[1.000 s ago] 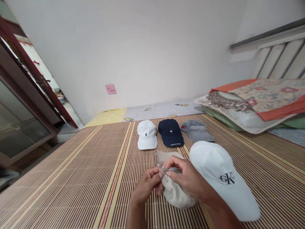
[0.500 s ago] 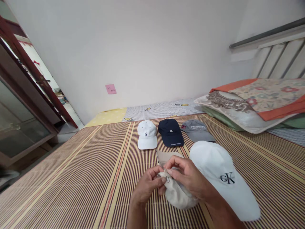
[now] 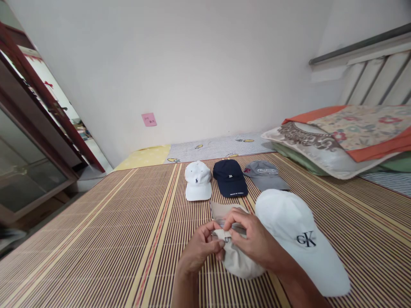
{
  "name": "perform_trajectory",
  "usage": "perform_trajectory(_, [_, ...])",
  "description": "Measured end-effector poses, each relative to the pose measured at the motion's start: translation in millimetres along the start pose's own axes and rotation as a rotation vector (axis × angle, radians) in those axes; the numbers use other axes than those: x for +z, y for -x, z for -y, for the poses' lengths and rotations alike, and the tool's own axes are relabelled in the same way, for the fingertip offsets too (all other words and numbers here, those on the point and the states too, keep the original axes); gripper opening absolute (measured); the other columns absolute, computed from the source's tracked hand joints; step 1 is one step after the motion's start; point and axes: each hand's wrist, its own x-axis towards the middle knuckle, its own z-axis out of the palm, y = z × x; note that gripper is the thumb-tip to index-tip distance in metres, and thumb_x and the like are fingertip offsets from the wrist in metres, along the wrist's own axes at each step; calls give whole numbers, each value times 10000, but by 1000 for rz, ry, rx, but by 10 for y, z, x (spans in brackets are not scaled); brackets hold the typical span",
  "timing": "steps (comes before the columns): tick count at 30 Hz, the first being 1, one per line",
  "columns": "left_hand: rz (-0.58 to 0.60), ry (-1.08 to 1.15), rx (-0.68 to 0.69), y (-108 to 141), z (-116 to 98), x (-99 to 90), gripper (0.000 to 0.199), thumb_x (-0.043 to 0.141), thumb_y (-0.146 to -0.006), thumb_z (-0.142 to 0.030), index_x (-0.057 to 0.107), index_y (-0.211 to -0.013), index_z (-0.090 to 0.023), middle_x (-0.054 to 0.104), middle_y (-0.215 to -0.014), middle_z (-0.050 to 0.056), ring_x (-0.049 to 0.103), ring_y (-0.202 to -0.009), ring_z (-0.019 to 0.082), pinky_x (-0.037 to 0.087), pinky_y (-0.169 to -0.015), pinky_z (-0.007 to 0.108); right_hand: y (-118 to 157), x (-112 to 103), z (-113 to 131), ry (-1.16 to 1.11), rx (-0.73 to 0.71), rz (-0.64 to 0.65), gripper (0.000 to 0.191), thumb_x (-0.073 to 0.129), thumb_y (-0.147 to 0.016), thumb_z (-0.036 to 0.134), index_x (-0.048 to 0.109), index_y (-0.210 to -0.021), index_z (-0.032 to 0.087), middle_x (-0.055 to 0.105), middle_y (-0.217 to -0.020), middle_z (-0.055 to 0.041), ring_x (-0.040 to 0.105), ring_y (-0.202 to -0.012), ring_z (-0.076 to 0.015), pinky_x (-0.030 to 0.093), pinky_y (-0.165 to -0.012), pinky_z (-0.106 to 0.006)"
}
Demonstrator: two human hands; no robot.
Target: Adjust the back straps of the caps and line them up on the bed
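A beige cap (image 3: 241,262) lies with its brim pointing away from me and its back strap and small metal buckle (image 3: 226,240) near my fingers. My left hand (image 3: 203,246) pinches the left part of the strap. From the right, my right hand (image 3: 250,233) pinches the strap just beside the buckle and covers part of the cap. Close by on the right rests a large white cap (image 3: 298,231) with black "CK"-style letters, its brim toward the lower right.
Behind stand a small white cap (image 3: 198,182), a navy cap (image 3: 230,177) and a gray cap (image 3: 266,175) in a row on the striped mat (image 3: 105,239). Folded bedding (image 3: 346,141) is at the right, a glass-panelled cabinet (image 3: 28,162) at the left.
The strap has been straightened between my hands, and its buckle shows more clearly. My right fingers have shifted slightly to the right. The other caps have not moved.
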Motion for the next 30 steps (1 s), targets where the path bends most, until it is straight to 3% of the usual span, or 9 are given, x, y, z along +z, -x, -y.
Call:
perform_trajectory(14, [-28, 31, 39, -32, 53, -8, 410, 907, -746, -339, 557, -881, -176, 716, -571, -3, 610, -457, 100, 453, -507, 184, 12, -18, -3, 163, -18, 71, 186, 566, -853, 32, 572, -831, 217, 603, -935, -3, 589, -978, -208, 437, -879, -361])
perform_trajectory(30, [-13, 34, 54, -46, 40, -19, 382, 883, -776, -353, 549, -842, -181, 686, -566, -19, 593, -445, 92, 418, -476, 171, 4, -47, -38, 145, 53, 6, 127, 578, -905, 107, 619, -894, 227, 671, -973, -19, 634, -949, -216, 451, -847, -362])
